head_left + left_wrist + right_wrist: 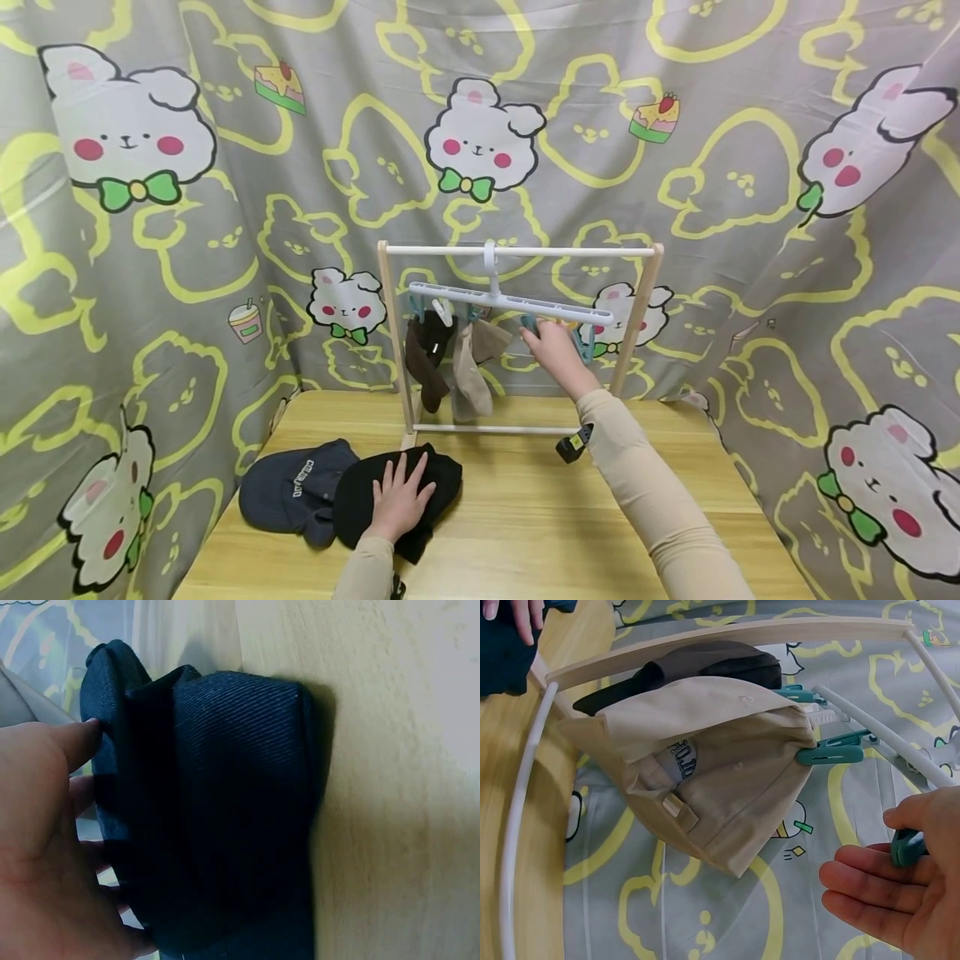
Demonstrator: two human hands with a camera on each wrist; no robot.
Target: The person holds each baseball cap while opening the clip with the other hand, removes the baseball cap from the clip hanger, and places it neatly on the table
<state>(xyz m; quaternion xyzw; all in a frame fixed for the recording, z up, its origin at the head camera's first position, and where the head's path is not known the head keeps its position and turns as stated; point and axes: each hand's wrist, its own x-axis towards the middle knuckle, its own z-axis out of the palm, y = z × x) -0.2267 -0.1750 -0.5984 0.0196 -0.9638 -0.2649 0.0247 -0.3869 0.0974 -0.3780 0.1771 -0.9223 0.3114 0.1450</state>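
Observation:
My left hand [400, 502] lies with spread fingers on a black cap [354, 490] on the table; in the left wrist view its fingertips touch the dark cloth [240, 765]. Up at the hanger, my right hand [561, 354] pinches a teal clothespin [907, 849] between thumb and fingers; no cloth shows in that pin. The pale hanger [510, 302] hangs tilted, its right end lower. From its left half hang a dark brown cap [427, 375] and a beige cap [735, 772], the beige one gripped by another teal clothespin [831, 754].
A navy cap [273, 483] with white lettering lies left of the black one. The small rack [387, 333] of wooden posts and white rods stands at the table's back. More teal clothespins [587, 342] hang at the hanger's right end. A patterned curtain [600, 200] surrounds the wooden table [540, 533].

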